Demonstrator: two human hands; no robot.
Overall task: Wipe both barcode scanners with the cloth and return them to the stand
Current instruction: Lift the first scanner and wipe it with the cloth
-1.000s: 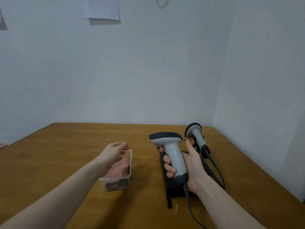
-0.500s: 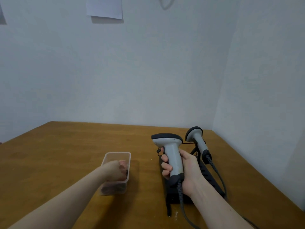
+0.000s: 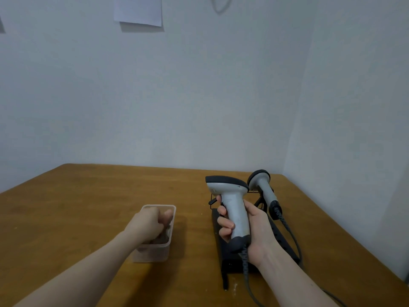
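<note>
Gripping the grey handle of the near scanner upright, the right hand holds it just above the black stand on the right side of the wooden table. The second scanner rests on the stand's far end, its coiled cable trailing to the near right. To the left, the left hand reaches into a clear plastic tub, fingers curled down onto the cloth; a firm grasp cannot be told.
</note>
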